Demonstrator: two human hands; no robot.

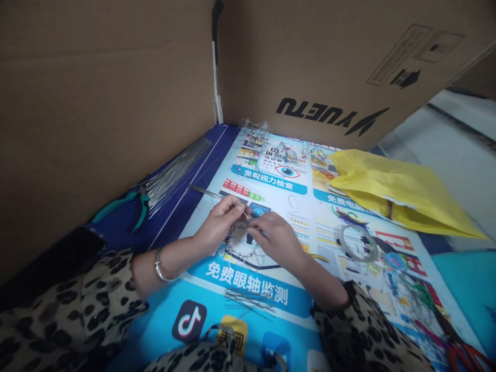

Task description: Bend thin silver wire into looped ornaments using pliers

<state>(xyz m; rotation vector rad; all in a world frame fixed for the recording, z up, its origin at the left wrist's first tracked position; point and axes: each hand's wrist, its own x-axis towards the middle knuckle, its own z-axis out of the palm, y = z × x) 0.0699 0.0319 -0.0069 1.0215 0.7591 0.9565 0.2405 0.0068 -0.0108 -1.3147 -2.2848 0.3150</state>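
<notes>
My left hand (219, 222) is closed, thumb and forefinger pinching a thin silvery wire (246, 213) over the middle of the printed sheet. Close beside it, my right hand (276, 238) is closed too, with its fingertips on the same wire work. Below the hands hangs or lies a loop of beaded wire (244, 253); the fingers partly hide where it joins. A few straight wires (205, 190) lie just beyond my left hand. Closer to me rests a small bunch of cut wires (250, 300).
Cardboard walls (294, 62) rise at the left and back. At left lie teal-handled pliers (122, 206) and a wire bundle (180, 173). A yellow bag (406, 188), a tape roll (357, 243), tangled coloured wires (414, 297) and red-handled tool (463, 356) are on the right.
</notes>
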